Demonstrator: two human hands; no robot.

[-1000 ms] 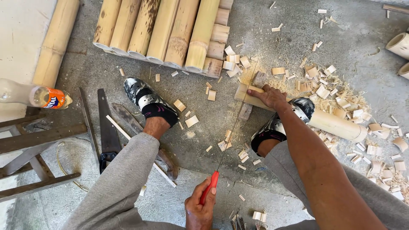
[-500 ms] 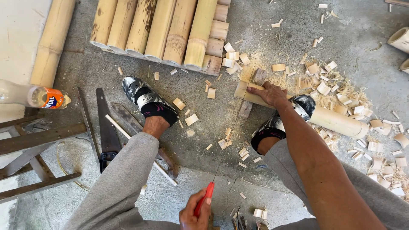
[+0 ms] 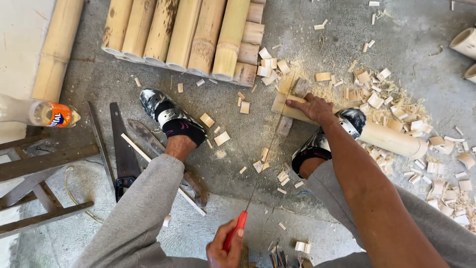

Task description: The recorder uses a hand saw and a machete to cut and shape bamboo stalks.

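My left hand (image 3: 225, 252), at the bottom edge, grips the red handle (image 3: 236, 229) of a thin-bladed saw. Its blade (image 3: 270, 144) runs up across the floor to the cut end of a pale bamboo pole (image 3: 391, 139). My right hand (image 3: 310, 106) presses down on that end of the pole beside the blade. My right shoe (image 3: 347, 124) rests against the pole just behind the hand. A short wood block (image 3: 285, 126) lies under the pole's end. My left shoe (image 3: 166, 114) stands apart on the concrete.
Several thick bamboo poles (image 3: 198, 34) lie side by side at the top. A handsaw (image 3: 121, 149) and flat blades lie left of my leg. A plastic bottle (image 3: 44, 113) sits on a wooden frame (image 3: 44, 164). Bamboo chips (image 3: 386, 94) litter the right side.
My left hand has drawn the saw back toward me a little. The right hand stays on the bamboo end.
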